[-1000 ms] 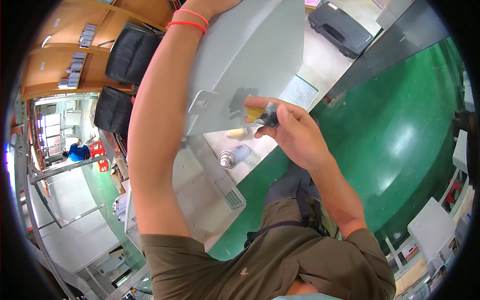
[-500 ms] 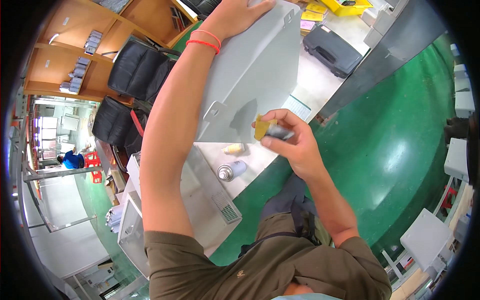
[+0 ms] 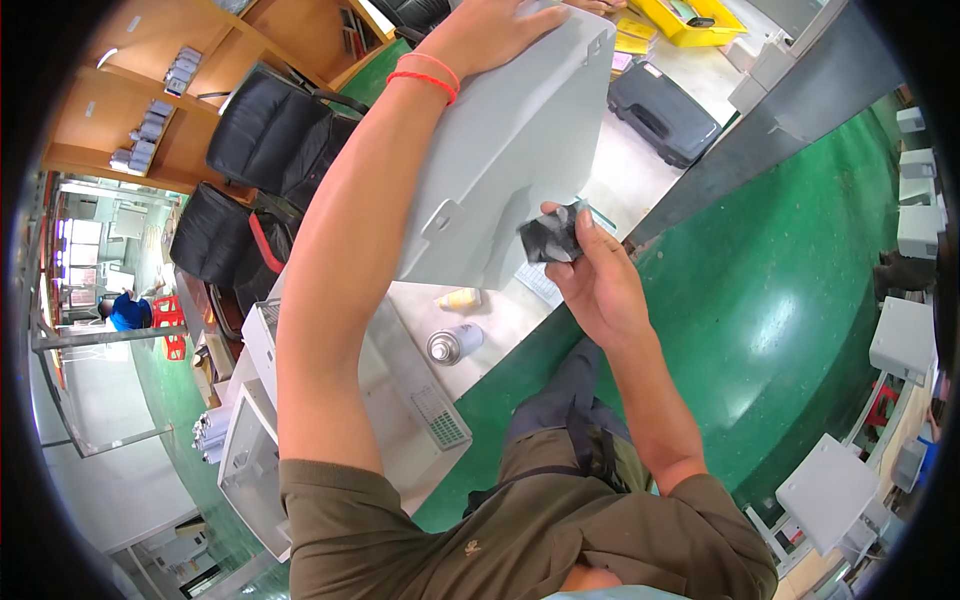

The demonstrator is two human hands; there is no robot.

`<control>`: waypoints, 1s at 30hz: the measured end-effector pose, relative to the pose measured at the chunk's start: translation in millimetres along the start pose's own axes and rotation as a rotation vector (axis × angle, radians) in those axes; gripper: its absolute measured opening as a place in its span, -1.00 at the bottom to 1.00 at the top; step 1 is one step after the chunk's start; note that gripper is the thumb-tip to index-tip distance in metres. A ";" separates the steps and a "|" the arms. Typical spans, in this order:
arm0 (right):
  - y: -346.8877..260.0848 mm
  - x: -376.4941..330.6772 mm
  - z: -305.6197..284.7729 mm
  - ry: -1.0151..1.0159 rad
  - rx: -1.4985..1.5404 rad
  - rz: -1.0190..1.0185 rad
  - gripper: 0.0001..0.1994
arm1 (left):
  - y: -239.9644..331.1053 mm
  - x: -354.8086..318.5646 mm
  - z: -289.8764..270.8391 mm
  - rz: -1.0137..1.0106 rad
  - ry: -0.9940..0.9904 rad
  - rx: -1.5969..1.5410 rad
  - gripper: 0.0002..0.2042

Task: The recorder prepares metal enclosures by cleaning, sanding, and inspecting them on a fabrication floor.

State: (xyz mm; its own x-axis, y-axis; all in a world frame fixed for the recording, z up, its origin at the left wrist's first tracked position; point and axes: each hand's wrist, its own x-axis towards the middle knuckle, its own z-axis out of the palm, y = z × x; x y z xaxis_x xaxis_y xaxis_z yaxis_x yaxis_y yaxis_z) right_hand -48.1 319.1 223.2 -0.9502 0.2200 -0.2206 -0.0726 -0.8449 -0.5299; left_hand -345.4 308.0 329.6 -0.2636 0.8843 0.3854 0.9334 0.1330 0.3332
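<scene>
Panel [image 3: 500,150] raised higher | pale grey, left hand [image 3: 495,30] gripping | right hand [image 3: 590,280] pinching dark pad [image 3: 550,238]

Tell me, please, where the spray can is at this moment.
In the head view, the spray can lies on the white workbench below the grey panel, beside a small yellowish object and left of the right hand.

A glossy green floor [image 3: 800,300] is catching overhead light on the right. Two black office chairs [image 3: 265,130] are sitting along the pale worktop's [image 3: 500,320] far-left edge, wooden shelving [image 3: 130,100] is standing behind them, and pale grey cabinets [image 3: 905,340] are lining the floor's right edge.
</scene>
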 end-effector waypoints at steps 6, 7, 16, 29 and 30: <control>0.0 1.7 2.2 -0.118 -0.031 0.001 -0.91 | -0.5 1.1 3.6 0.065 0.013 0.075 -0.65; -0.3 -0.3 4.4 -0.142 -0.032 0.015 -0.93 | -4.8 0.5 3.0 0.144 0.006 0.139 -0.67; 12.6 -7.4 16.4 -0.409 -0.184 -0.076 -0.84 | -12.8 2.9 5.4 0.298 -0.015 0.363 -0.73; 14.3 -11.3 9.8 -0.446 -0.105 0.024 -0.74 | 21.0 6.4 -5.5 -0.245 -0.059 -0.009 -0.47; 16.1 -11.4 9.2 -0.441 -0.100 0.020 -0.75 | 21.2 6.2 -6.3 -0.247 -0.056 -0.007 -0.45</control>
State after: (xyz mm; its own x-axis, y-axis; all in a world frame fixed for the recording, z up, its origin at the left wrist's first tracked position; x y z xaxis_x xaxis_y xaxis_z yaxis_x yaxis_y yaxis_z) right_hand -41.2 298.5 224.8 -0.9910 -0.0432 0.1266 -0.0436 -0.7906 -0.6107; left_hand -328.8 313.5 344.5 -0.4698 0.8487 0.2430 0.8405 0.3458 0.4171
